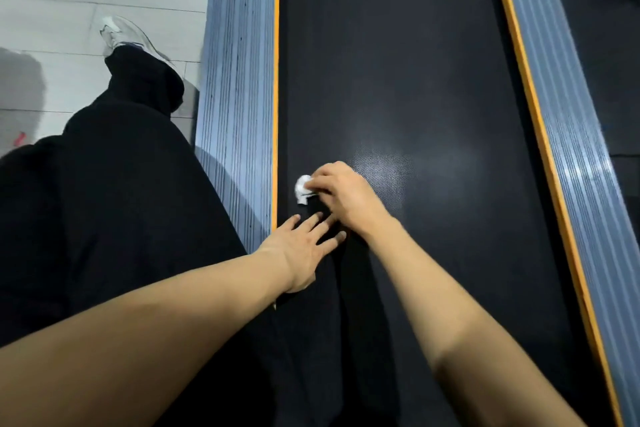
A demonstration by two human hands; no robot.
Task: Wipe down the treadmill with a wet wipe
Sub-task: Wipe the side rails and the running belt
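On the black textured treadmill belt, near its left edge, the person's right hand presses a small crumpled white wet wipe down w/ fingers curled over it, grip closed on the wipe. Left hand lies flat just beside it, fingers spread, holding nothing, prob. bracing. The wipe sits close to the orange trim strip by the left grey ribbed side rail. A faint sheen shows right of the hand, maybe a damp patch or just light; can't tell. Judging by that, wiping is underway but early: most of the belt, both grey rails incl. the right grey ribbed side rail, look untouched, so plenty is left. Console etc. not in view.
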